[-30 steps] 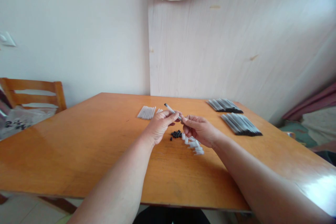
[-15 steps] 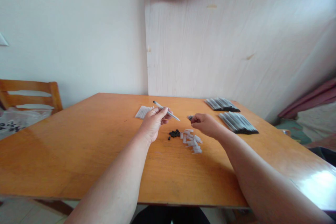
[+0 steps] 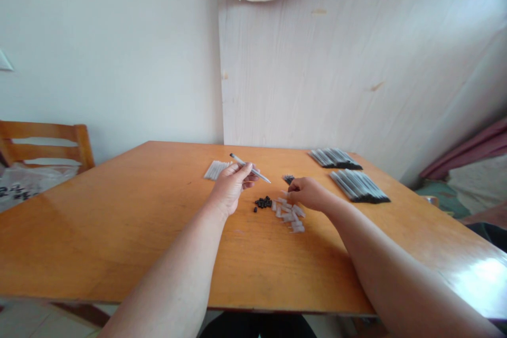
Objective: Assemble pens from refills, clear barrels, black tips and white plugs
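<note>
Between the thumb and fingers of my left hand (image 3: 233, 184) is a pen (image 3: 259, 175) with a clear barrel. Its black end points up and away to the left, its pale tip down to the right. My right hand (image 3: 311, 193) has its fingers pinched at the far edge of a pile of clear pen caps (image 3: 291, 216), on one whitish cap (image 3: 285, 194) partly hidden by the fingertips. Left of the pile lie small black plugs (image 3: 263, 202). Just beyond my right fingers is a small bunch of dark-tipped thin pieces (image 3: 289, 178), partly covered.
Clear pen barrels (image 3: 216, 169) lie in a row behind my left hand. Two stacks of pens with black ends, a far one (image 3: 335, 158) and a nearer one (image 3: 359, 186), rest at the right. A wooden chair (image 3: 47, 140) holds a plastic bag (image 3: 37, 182).
My right hand has let go of the pen, moved right, then come down to the caps. The pen stays in my left hand, which has shifted slightly left.
</note>
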A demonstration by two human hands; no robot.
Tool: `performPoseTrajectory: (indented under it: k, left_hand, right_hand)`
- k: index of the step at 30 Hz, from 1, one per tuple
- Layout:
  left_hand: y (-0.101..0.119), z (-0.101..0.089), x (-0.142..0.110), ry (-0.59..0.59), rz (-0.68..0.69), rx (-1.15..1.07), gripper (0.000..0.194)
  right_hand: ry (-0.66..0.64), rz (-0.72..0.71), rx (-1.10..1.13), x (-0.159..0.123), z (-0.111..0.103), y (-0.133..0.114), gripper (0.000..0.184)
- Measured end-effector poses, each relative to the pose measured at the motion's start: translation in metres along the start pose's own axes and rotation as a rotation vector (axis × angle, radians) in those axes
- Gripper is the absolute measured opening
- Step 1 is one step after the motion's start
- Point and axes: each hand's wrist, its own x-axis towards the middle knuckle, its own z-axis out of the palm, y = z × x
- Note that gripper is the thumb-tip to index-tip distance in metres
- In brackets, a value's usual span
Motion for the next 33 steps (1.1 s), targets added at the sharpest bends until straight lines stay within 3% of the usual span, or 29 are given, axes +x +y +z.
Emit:
performPoseTrajectory:
  k: [3, 8, 11, 33]
  left_hand:
    - [0.0, 0.0, 0.0, 0.015, 0.003, -0.025, 0.029]
    - [-0.001, 0.0, 0.001, 0.028, 0.001, -0.046, 0.029]
    - [-0.001, 0.0, 0.002, 0.027, 0.004, -0.047, 0.028]
    - [-0.003, 0.005, -0.004, -0.026, -0.026, -0.007, 0.03]
  right_hand:
    - [0.059, 0.042, 0.189, -0.005, -0.004, -0.009, 0.012]
    - [-0.052, 0.033, 0.789, -0.016, -0.01, -0.031, 0.02]
    - [-0.085, 0.013, 0.949, -0.02, -0.012, -0.039, 0.024]
    - [-0.091, -0.022, 0.99, -0.021, -0.001, -0.052, 0.021]
